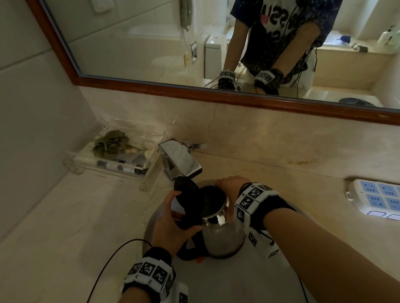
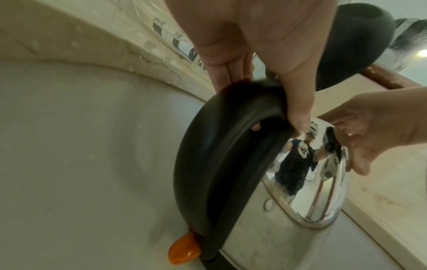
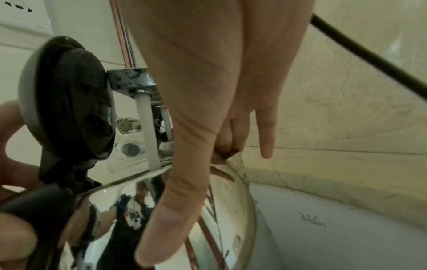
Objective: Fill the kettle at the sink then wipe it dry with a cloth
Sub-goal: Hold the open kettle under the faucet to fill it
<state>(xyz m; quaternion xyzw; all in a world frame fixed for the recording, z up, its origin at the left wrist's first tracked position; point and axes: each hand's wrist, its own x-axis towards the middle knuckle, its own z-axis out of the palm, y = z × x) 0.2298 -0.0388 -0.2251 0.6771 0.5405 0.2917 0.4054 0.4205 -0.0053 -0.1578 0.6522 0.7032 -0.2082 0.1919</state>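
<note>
The shiny stainless-steel electric kettle [image 1: 223, 233] stands inside the pale oval wash basin [image 1: 236, 286], directly under the square chrome tap [image 1: 179, 160]. Its round black lid [image 1: 188, 197] is flipped up on its hinge, and in the right wrist view a white stream of water [image 3: 150, 135] runs from the tap down into the open mouth.

The left hand [image 1: 169, 224] grips the curved black plastic handle [image 2: 221, 146]: the fingers curl round the top of it, the thumb lies along its outer side, and a fingertip shows through the gap beneath. Below those fingers, at the foot of the handle, an orange switch tab [image 2: 183, 253] sticks out.

The right hand [image 1: 231, 186] rests against the far side of the kettle at its rim. Its thumb [image 3: 175, 210] lies straight down the polished shoulder, and the other fingers [image 3: 265, 131] reach, mostly extended, over the rim near the spout; whether they pinch the rim cannot be told.

To the left of the left fingers, on the beige stone counter [image 1: 60, 239], sits a clear acrylic tray [image 1: 116, 155] holding small bottles and a green mesh puff. Well to the right of the right hand lies a white power strip with blue sockets [image 1: 385, 198]. Beyond both hands a wood-framed mirror [image 1: 142, 38] hangs on the wall.
</note>
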